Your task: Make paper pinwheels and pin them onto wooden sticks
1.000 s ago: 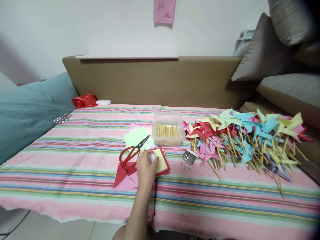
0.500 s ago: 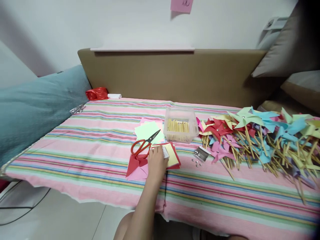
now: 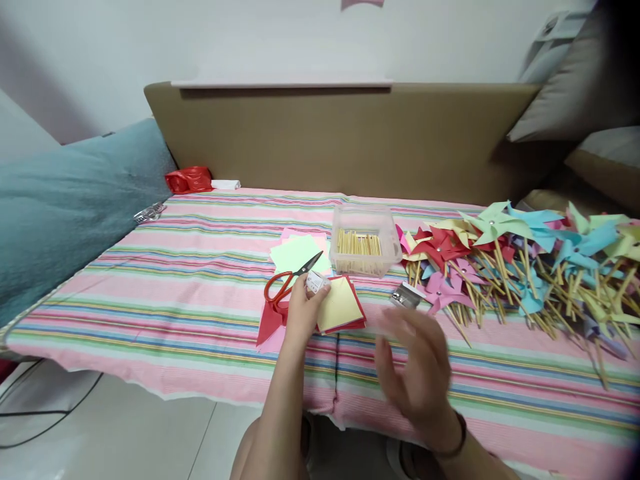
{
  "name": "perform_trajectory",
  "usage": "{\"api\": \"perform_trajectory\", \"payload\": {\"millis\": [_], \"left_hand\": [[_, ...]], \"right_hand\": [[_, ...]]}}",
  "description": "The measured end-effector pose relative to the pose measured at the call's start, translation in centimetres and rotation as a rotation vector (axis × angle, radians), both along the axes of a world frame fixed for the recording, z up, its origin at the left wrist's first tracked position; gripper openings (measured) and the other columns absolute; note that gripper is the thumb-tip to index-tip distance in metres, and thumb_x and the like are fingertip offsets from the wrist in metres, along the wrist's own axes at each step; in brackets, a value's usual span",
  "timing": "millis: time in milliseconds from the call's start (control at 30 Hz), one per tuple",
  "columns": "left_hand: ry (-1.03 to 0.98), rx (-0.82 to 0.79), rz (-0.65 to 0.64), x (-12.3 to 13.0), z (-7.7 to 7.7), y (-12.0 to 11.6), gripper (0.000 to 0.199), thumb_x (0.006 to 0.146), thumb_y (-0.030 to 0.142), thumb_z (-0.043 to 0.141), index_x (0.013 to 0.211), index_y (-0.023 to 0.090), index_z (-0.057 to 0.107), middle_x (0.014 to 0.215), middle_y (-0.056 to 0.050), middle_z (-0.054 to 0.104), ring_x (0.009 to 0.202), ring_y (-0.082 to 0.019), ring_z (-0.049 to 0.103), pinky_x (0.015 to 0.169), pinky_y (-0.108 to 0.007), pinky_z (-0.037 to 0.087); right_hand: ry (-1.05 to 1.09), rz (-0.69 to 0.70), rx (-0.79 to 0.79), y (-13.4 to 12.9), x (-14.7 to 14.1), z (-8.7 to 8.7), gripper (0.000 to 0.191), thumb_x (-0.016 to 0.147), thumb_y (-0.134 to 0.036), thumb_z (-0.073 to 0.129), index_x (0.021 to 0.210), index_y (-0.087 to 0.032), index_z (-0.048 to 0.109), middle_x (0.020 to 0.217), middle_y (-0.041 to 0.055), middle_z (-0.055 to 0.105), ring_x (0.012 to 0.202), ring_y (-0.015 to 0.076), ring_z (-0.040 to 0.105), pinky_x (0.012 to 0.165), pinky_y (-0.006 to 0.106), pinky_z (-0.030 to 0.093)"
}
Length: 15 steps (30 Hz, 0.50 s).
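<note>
My left hand (image 3: 301, 307) is closed around a small white printed box (image 3: 317, 283), just above the paper. Under and beside it lie a stack of square cream and red paper (image 3: 342, 304), a folded red and pink paper piece (image 3: 270, 325) and scissors (image 3: 286, 283) with orange-red handles. Pale green paper sheets (image 3: 296, 252) are behind the scissors. My right hand (image 3: 417, 363), blurred by motion, is raised over the cloth with its fingers apart and nothing visible in it. It is nearest a small silvery open box (image 3: 406, 295).
A clear plastic tub (image 3: 367, 267) holds short wooden sticks (image 3: 357, 243). Many paper pinwheels (image 3: 495, 223) on sticks are heaped at the right. A red plastic bundle (image 3: 189, 180) and white roll (image 3: 226, 185) lie at the back left on the striped cloth (image 3: 165, 300).
My left hand has lifted the small white box off the paper stack. My right hand has come into view from below right, over the small silvery pieces. The view has tilted slightly down.
</note>
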<state>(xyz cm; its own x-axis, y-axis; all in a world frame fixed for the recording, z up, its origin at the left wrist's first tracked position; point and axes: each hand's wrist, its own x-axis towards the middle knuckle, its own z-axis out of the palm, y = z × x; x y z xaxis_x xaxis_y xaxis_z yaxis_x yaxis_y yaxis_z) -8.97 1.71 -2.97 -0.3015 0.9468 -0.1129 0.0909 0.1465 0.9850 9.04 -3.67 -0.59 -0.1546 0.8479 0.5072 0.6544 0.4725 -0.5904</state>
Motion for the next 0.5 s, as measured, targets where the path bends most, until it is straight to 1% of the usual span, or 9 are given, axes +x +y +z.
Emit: {"api": "perform_trajectory", "payload": {"millis": [67,133,167,233,267,367,500], "left_hand": [[-0.073,-0.006,0.007,-0.2,0.5,-0.3,0.045,0.075,0.037,0.066,0.114,0.016,0.054,0.113,-0.011,0.063,0.093,-0.021,0.063,0.077,-0.032,0.05],[-0.125,-0.016,0.016,-0.3,0.9,-0.6,0.048,0.074,0.039,0.067,0.115,0.017,0.054,0.113,-0.011,0.063,0.093,-0.02,0.062,0.075,-0.031,0.051],[-0.153,-0.023,0.024,-0.4,1.0,-0.7,0.049,0.073,0.039,0.068,0.115,0.017,0.054,0.112,-0.011,0.063,0.093,-0.02,0.062,0.075,-0.031,0.051],[-0.215,-0.041,0.045,-0.6,1.2,-0.8,0.05,0.071,0.039,0.07,0.114,0.017,0.055,0.108,-0.009,0.064,0.092,-0.019,0.062,0.075,-0.03,0.051],[-0.244,-0.051,0.053,-0.6,1.3,-0.9,0.05,0.07,0.039,0.072,0.112,0.017,0.056,0.105,-0.008,0.065,0.092,-0.019,0.062,0.074,-0.03,0.051],[-0.285,-0.07,0.041,-0.8,1.2,-0.9,0.049,0.067,0.037,0.074,0.109,0.018,0.058,0.097,-0.006,0.066,0.089,-0.019,0.062,0.073,-0.028,0.05],[-0.27,-0.039,0.011,-1.0,1.1,-1.1,0.05,0.067,0.036,0.074,0.111,0.018,0.056,0.099,-0.006,0.066,0.09,-0.018,0.061,0.073,-0.027,0.049]], "right_hand": [[0.032,0.003,-0.029,2.4,-0.1,-1.5,0.021,0.095,-0.032,0.048,0.104,-0.026,0.065,0.108,0.01,0.065,0.103,0.0283,0.061,0.09,0.049,0.049],[0.06,0.019,-0.094,4.7,-0.1,-3.6,0.02,0.093,-0.034,0.05,0.099,-0.022,0.065,0.104,0.0107,0.066,0.099,0.0277,0.062,0.088,0.047,0.05],[0.068,0.024,-0.133,5.7,-0.1,-4.7,0.022,0.091,-0.037,0.052,0.097,-0.02,0.064,0.103,0.0114,0.066,0.097,0.0273,0.062,0.085,0.045,0.051],[0.06,0.016,-0.153,7.0,-0.2,-6.5,0.029,0.087,-0.043,0.058,0.098,-0.018,0.064,0.103,0.0133,0.065,0.098,0.0302,0.061,0.086,0.048,0.049],[0.052,0.011,-0.156,7.3,-0.3,-7.2,0.032,0.085,-0.046,0.06,0.099,-0.017,0.063,0.103,0.0137,0.065,0.098,0.0313,0.06,0.087,0.05,0.048],[0.003,0.0,-0.163,7.3,-0.8,-8.0,0.036,0.081,-0.049,0.065,0.1,-0.018,0.062,0.098,0.0123,0.064,0.095,0.0321,0.057,0.084,0.049,0.046],[0.0,-0.029,-0.199,7.1,-1.5,-8.0,0.03,0.078,-0.041,0.069,0.095,-0.018,0.06,0.086,0.008,0.062,0.084,0.029,0.056,0.077,0.043,0.046]]}}
